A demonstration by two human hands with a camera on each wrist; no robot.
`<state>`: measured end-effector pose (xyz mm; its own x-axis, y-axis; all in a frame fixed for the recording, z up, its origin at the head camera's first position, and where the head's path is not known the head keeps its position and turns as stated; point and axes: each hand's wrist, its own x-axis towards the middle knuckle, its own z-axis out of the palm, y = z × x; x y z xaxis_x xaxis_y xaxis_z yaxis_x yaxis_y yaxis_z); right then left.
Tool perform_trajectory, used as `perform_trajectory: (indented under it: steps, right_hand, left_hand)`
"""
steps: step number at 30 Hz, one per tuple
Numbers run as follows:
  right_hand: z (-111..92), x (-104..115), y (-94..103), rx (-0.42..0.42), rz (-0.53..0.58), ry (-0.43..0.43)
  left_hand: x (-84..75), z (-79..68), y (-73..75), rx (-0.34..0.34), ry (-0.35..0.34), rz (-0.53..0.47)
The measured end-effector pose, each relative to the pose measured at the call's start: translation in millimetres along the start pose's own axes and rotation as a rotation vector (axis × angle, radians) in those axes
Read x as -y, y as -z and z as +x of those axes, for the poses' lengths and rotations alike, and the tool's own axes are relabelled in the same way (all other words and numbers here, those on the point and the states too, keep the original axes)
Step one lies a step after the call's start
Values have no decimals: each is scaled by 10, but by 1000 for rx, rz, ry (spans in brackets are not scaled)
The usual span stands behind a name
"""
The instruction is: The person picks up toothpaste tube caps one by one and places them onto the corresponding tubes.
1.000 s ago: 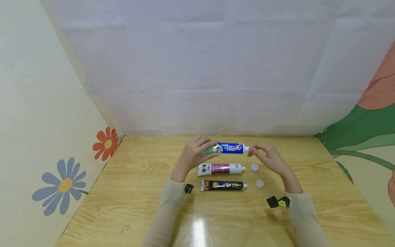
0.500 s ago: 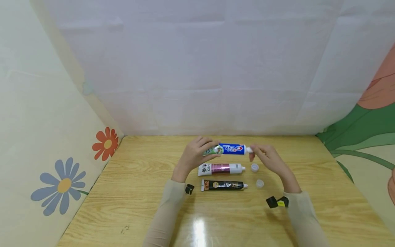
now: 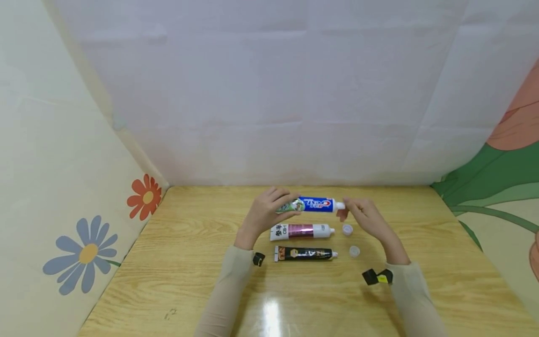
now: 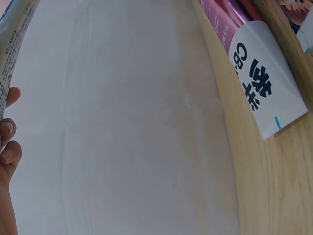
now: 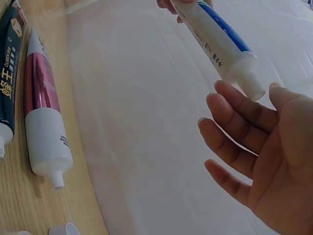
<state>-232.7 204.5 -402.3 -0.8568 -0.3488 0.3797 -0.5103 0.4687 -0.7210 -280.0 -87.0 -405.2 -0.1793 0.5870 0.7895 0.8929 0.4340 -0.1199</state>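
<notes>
Crest tube (image 3: 316, 204) lies level near the centre of the head view, above the tabletop (image 3: 181, 267), its rear half gripped by the left hand (image 3: 263, 211). Over the last second the fingers of the right hand (image 3: 365, 216) have slid toward the tip, so more of the white cap (image 3: 339, 206) shows. Below, the pink tube (image 3: 301, 230) and black tube (image 3: 305, 253) lie unmoved with bare nozzles, the upper loose cap (image 3: 347, 229) and lower loose cap (image 3: 354, 252) to their right.

In the left wrist view, the left hand's fingertips press the Crest tube at the left edge; the pink tube's tail fills the upper right.

In the right wrist view, the right hand is loosely spread at the lower right, thumb and forefinger either side of the white cap; contact is unclear. That suggests a pause between grips, with the cap seemingly on the nozzle.
</notes>
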Motion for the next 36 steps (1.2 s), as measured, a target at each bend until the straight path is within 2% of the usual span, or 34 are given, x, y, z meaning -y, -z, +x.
perform_trajectory:
  steps: [6,13,19,24,28,36]
  right_hand:
    - [12,0,2,26,-3,25]
    - [-5,2,35,43,-24,17]
    - [-17,2,48,17,-33,16]
    - [-34,187,71,7,-24,31]
    - [-39,341,92,-3,-58,53]
    - [-29,358,88,-40,-73,92]
  left_hand:
    - [18,-14,7,4,15,17]
    - [47,-24,-17,-5,24,26]
    - [57,-21,-18,-2,29,19]
    - [61,-26,-29,0,28,18]
    - [62,-33,-40,3,30,20]
    - [67,-18,-50,-5,20,14]
